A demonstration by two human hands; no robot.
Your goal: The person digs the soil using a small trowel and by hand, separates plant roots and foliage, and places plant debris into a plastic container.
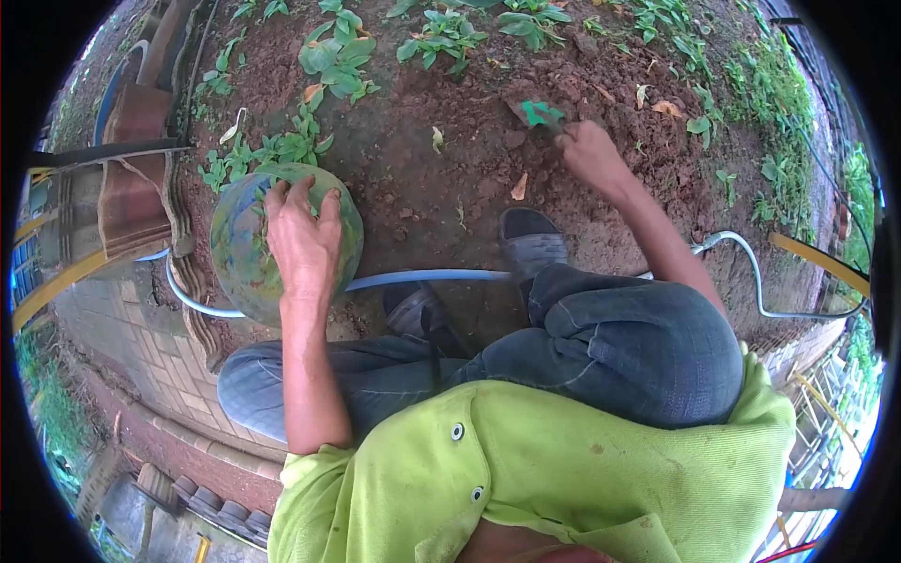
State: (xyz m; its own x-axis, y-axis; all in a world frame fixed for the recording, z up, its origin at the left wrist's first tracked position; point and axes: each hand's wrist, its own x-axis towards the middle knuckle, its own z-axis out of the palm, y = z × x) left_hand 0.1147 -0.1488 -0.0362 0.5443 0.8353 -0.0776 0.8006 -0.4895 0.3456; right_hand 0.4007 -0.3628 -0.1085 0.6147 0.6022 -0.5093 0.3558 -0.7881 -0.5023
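My right hand (589, 155) is closed around the handle of a small trowel (542, 114) with green on it. Its tip is at the loose reddish soil (469, 113). Over on the left, my left hand (302, 225) is above a round, worn blue-green basin (235, 272), palm down, its fingers bent and apart. Bits of green leaf seem to lie in the basin near the fingertips. Whether those fingers touch the basin or the leaves, I cannot tell.
Leafy green plants (338, 56) grow along the far side and beside the basin. A pale blue hose (422, 277) crosses the ground by my sandals (533, 239). Scalloped edging tiles (178, 206) border a brick path (160, 347) at left. Grass (784, 122) lines the right.
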